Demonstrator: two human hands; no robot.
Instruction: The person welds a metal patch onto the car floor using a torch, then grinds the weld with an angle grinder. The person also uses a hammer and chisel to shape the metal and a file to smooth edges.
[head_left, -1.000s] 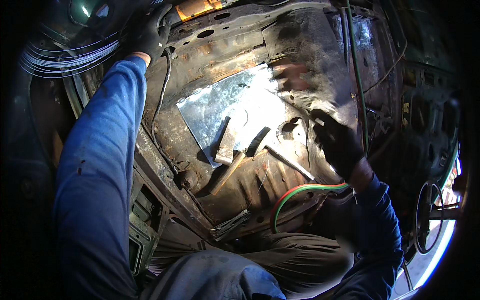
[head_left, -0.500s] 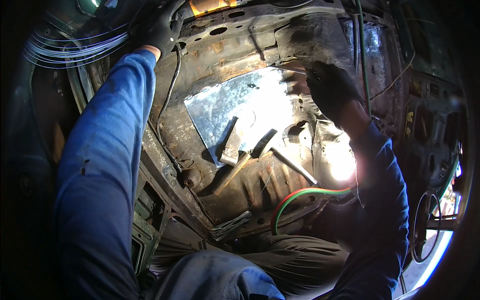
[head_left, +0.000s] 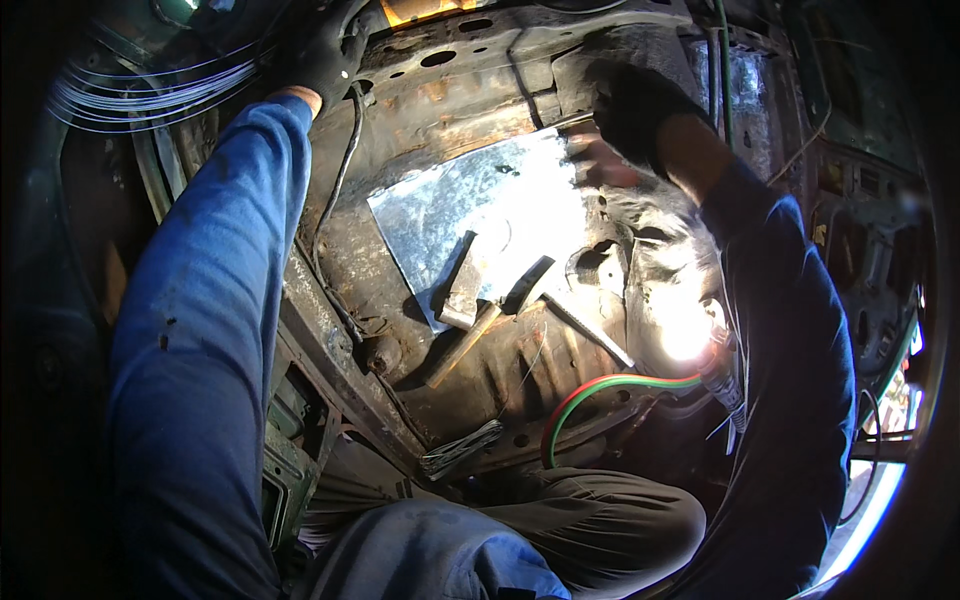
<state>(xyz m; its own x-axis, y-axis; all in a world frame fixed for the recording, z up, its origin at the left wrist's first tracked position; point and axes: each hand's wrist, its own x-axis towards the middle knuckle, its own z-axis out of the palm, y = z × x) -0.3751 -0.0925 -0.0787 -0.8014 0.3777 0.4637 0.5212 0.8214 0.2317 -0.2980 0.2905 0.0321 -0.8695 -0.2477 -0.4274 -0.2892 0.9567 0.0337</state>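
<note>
My left hand (head_left: 318, 62), in a dark glove, rests at the upper left against the dark frame by a cable; its fingers blend into shadow. At the upper right is my right hand (head_left: 640, 112), also dark-gloved, curled closed just past the far right corner of a shiny metal sheet (head_left: 420, 220). What it holds is hidden, though a thin edge shows beside its fingers. The sheet lies on a rusty vehicle floor (head_left: 345, 225). On its near part lie a heavy hammer with a wooden handle (head_left: 465, 345) and a smaller hammer (head_left: 588, 330), heads on the sheet.
Red and green twin hoses (head_left: 610, 380) curve toward a torch-like tool (head_left: 728, 385) beside my right forearm. A bright light glares near it. Coiled thin wire (head_left: 160, 100) hangs at upper left; a wire bundle (head_left: 462, 450) lies near my legs. A black cable (head_left: 345, 180) runs down the left side.
My right hand has shifted slightly left and away from me, its wrist turning, and the forearm has swung outward, uncovering the torch-like tool. My left hand stays put.
</note>
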